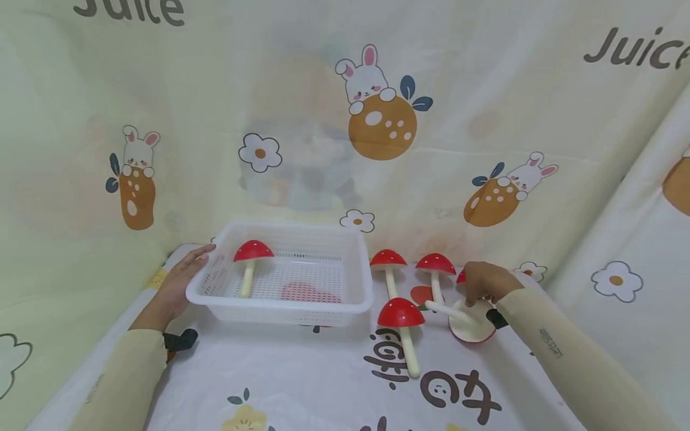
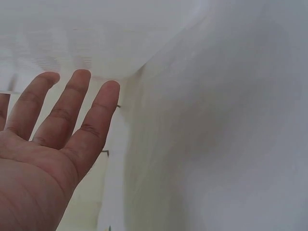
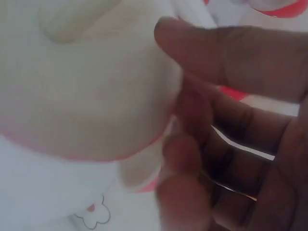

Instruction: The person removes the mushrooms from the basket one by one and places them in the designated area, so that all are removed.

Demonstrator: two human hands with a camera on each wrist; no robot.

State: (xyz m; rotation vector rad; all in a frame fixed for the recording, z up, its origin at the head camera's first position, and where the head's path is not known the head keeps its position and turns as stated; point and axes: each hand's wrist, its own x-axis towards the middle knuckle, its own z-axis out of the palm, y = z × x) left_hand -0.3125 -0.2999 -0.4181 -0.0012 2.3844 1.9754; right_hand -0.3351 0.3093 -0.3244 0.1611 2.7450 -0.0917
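My right hand [image 1: 487,281] pinches the rim of a toy mushroom [image 1: 471,328], thumb on its cream underside and fingers behind the cap. In the right wrist view, that mushroom's pale underside [image 3: 106,91] fills the upper left. Its stem points left in the head view. My left hand [image 1: 180,284] lies along the left side of a white plastic basket [image 1: 280,310], fingers [image 2: 98,118] extended near its wall. Inside the basket, one red-capped mushroom [image 1: 253,251] leans against the back left. Part of another red cap [image 1: 460,277] shows behind my right hand, the rest hidden.
Right of the basket lie more mushrooms: one at its back corner [image 1: 388,258], a second farther right [image 1: 435,264] and a third nearer me [image 1: 401,313]. A printed cloth covers the table [image 1: 302,383]. A patterned curtain [image 1: 302,90] hangs close behind the basket.
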